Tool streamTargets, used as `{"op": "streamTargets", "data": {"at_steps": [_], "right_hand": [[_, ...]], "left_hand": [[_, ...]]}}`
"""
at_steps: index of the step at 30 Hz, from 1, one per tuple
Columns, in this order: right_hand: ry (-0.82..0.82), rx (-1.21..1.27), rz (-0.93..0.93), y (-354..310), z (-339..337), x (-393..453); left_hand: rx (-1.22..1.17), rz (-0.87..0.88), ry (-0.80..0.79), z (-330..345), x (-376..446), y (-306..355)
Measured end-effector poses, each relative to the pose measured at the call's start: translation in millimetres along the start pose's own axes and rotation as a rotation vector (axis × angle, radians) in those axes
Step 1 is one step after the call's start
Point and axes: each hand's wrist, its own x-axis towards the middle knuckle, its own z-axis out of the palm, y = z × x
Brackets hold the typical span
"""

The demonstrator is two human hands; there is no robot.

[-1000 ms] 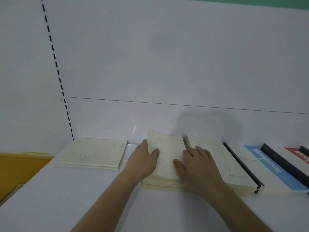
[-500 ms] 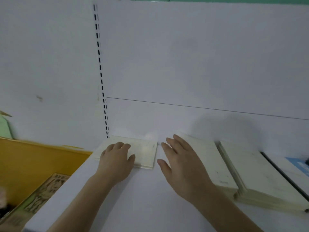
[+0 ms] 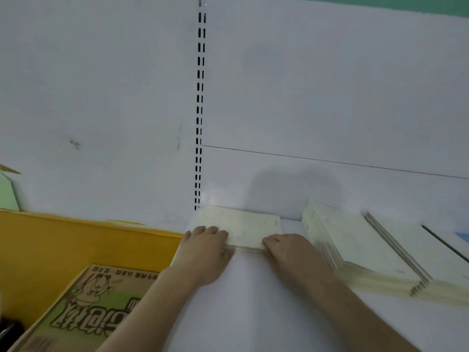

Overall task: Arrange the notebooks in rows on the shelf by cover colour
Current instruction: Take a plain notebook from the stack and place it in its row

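Cream-covered notebooks, a thin stack, sit at the shelf's back-left corner, against the slotted upright. Left hand has fingers curled over the stack's near-left corner; right hand curls over the near-right corner, both w/ fingers bent onto the cover & front edge, pressing, not lifting as far as I can tell. Taller cream stack lies just beside to the right, a gap between. Yellow bin w/ a printed cardboard box sits left of the shelf. Likely step: squaring the stack. Do it w/ even pressure both sides, push edges flush, keep the front parallel w/ the neighbour row.
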Motion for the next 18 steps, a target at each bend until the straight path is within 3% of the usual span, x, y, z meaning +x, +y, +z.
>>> {"op": "streamTargets", "data": {"at_steps": [2, 6, 8, 11, 16, 18], "right_hand": [[0.075, -0.046, 0.023, -5.4, -6.8, -3.9], [0.503, -0.015, 0.131, -17.3, -20.0, -17.0], [0.633, 0.048, 0.191, -30.8, -27.7, -22.8], [0.693, 0.179, 0.18, -61.6, -39.2, -27.3], [0.508, 0.399, 0.06, -74.5, -34.6, -29.4], [0.577, 0.383, 0.102, -66.5, -31.6, -30.2]], "left_hand": [[-0.052, -0.005, 0.122, -3.7, -2.8, 3.9], [-0.343, -0.079, 0.548, -21.6, -11.4, 16.6], [-0.56, -0.059, 0.467, -29.2, -16.9, 26.5], [-0.964, -0.053, 0.136, -38.5, -23.9, 50.6], [-1.098, -0.215, 0.334, -46.5, -16.1, 52.5], [-1.106, -0.245, 0.395, -46.6, -12.3, 44.8]]}}
